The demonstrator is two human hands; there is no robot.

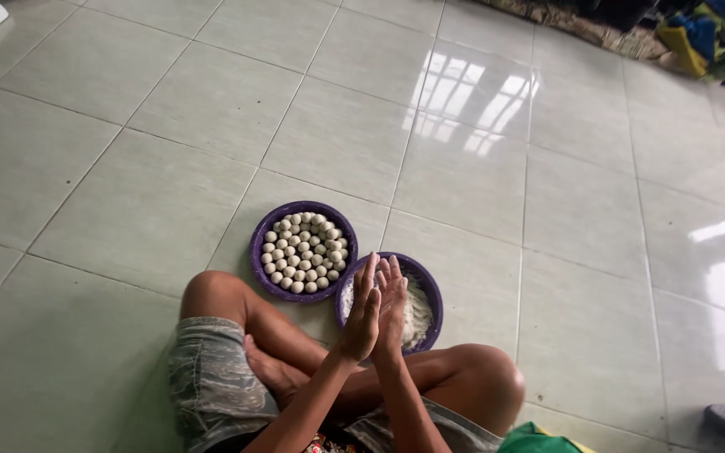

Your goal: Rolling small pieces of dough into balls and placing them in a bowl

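Two hands pressed flat together over a bowl of dough.
Head view: the left hand [362, 315] and right hand [393, 304] are palm to palm, fingers straight; I cannot tell what is between them. Under them on the floor [127, 210] sits a purple bowl [431, 289] with white dough [417, 315]. Touching it on the left is a purple tray [258, 243] full of small pale balls [304, 252]. The person sits cross-legged.
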